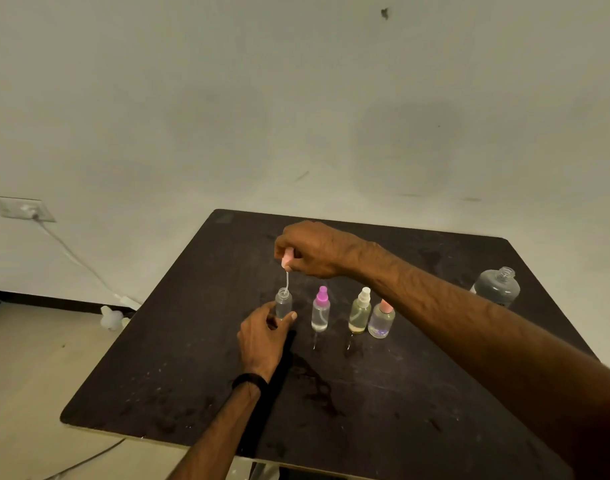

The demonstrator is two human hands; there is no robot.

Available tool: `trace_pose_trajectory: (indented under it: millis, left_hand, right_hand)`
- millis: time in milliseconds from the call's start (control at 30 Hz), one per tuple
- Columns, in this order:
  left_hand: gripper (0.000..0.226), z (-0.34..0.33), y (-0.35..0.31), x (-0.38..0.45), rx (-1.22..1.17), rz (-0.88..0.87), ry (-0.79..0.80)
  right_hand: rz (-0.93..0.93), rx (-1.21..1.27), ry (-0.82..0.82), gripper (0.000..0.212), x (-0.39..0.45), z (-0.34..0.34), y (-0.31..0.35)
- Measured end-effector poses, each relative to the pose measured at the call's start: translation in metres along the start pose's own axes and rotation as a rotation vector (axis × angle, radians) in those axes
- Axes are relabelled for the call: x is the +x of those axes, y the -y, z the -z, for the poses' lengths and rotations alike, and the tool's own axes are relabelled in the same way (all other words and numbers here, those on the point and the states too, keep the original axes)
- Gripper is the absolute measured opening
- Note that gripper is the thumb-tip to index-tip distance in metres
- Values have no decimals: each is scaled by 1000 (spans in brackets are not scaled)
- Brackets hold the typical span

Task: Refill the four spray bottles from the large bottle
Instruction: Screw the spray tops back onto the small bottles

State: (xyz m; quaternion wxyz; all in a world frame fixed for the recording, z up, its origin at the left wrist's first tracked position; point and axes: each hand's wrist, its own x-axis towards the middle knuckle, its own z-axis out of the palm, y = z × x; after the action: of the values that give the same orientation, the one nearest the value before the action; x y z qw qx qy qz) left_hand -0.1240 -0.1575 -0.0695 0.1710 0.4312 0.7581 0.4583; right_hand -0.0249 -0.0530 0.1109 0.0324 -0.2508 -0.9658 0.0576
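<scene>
Four small clear spray bottles stand in a row on the dark table [365, 410]. My left hand [262, 337] grips the leftmost bottle [283, 303], whose neck has no cap on it. My right hand [314, 249] pinches its pink spray cap [288, 258] above the neck, and the thin dip tube hangs down into the opening. To the right stand a bottle with a purple cap [320, 311], one with a white cap [360, 311] and one with a pink cap [382, 320]. The large clear bottle [497, 287], uncapped, stands at the far right.
A wall socket [23, 209] with a white cable running down is at the left. A white plug-like object [111, 318] lies on the floor by the table's left edge. The wall is just behind the table.
</scene>
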Motion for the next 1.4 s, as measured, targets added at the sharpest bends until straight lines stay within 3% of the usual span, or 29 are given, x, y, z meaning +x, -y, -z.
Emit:
trace_pose_trajectory:
  millis: [400, 733, 933, 1000, 1133, 1200, 1267, 1400]
  left_hand:
    - [19, -4, 5, 3, -19, -5, 6]
    - [16, -3, 3, 1, -15, -9, -4]
    - [27, -3, 4, 1, 43, -9, -10]
    - [27, -3, 4, 2, 26, -2, -9]
    - [18, -2, 6, 1, -1, -26, 5]
    - [19, -2, 7, 1, 9, -42, 8]
    - [21, -3, 6, 0, 1, -45, 8]
    - [18, -3, 5, 0, 4, -31, 12]
  right_hand:
    - [21, -70, 152, 20, 9, -41, 11]
    - [-32, -126, 186, 16, 14, -52, 13]
    - [-126, -278, 169, 64, 8, -50, 17]
    - [-129, -248, 135, 68, 9, -50, 16]
    - [-42, -94, 244, 40, 11, -43, 15]
    - [-18, -148, 232, 22, 10, -42, 17]
    - [-52, -203, 231, 16, 9, -42, 18]
    - [-143, -250, 201, 47, 6, -43, 20]
